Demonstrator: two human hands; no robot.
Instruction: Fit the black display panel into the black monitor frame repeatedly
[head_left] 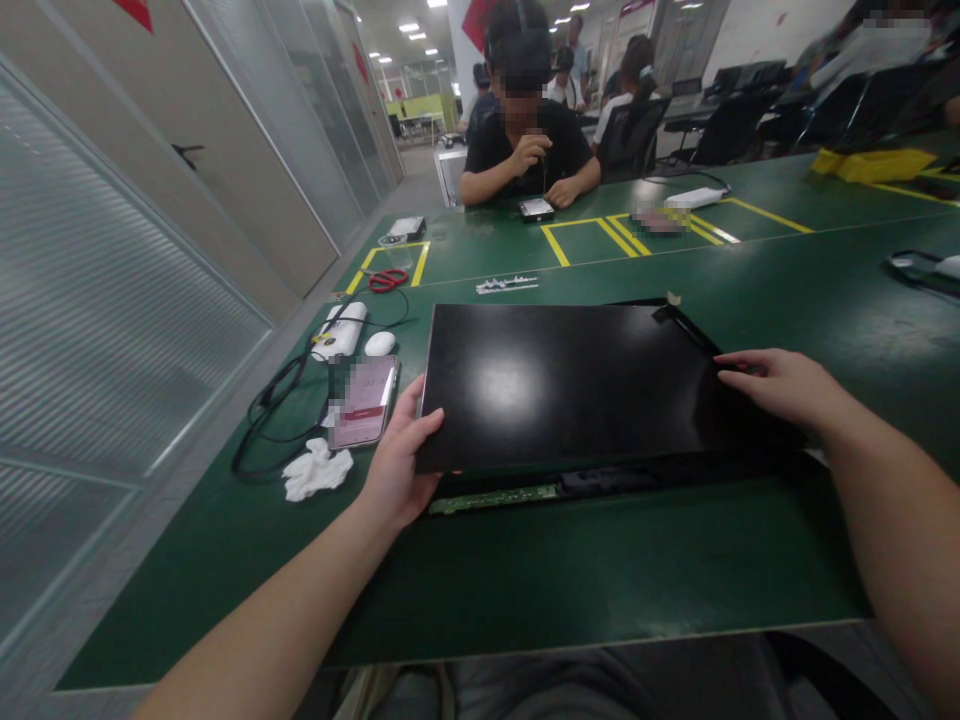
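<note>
A glossy black display panel (570, 385) is held tilted above the table, its left end raised. My left hand (401, 460) is closed around its left edge, thumb on the front face and fingers underneath. At the right edge, my right hand (780, 385) pinches with thumb and fingertips; the exact contact there is partly hidden. Below the panel's near edge shows a green circuit board strip (495, 498) along a dark backing (637, 482). A thin dark frame strip (694, 330) runs along the far right corner, with a small pale tab at its end.
Left of the panel lie a phone (365, 400), crumpled tissue (318, 470), a white oval case (380, 344), a white power strip (341, 330), black cables and red-handled scissors (388, 281). White strips (508, 285) lie beyond. Across the green table (600, 570), a person works on a small device (537, 209).
</note>
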